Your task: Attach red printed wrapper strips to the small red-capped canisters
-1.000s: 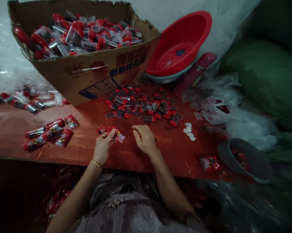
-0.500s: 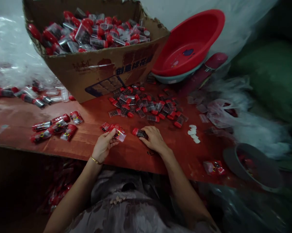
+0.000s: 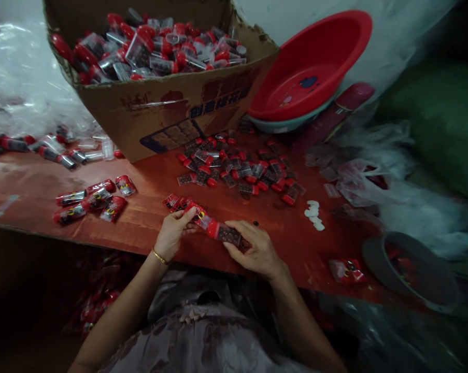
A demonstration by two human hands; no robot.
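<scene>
Between the thumb and fingers of my left hand (image 3: 176, 232) is a printed red plastic sleeve (image 3: 201, 217). My right hand (image 3: 255, 247) grips a clear tube with a red cap (image 3: 226, 234) and dark contents. The tube's capped end meets the sleeve's open end; how far it reaches inside I cannot tell. More flat red sleeves (image 3: 171, 201) lie just beyond my left fingers. Farther back on the table is a pile of similar red-capped tubes (image 3: 249, 187). Several tubes in printed sleeves (image 3: 71, 213) lie to the left.
A cardboard box (image 3: 167, 111) full of tubes stands at the back. Right of it lean a red basin (image 3: 311, 62) and a dark pink bottle (image 3: 346, 106). White pieces (image 3: 314, 215), a red packet (image 3: 346, 270) and a grey container (image 3: 377, 254) lie on the right.
My right hand has lifted the tube from the table and brought it against the sleeve. The sleeve in my left hand now lines up with the tube's cap. The view has shifted slightly.
</scene>
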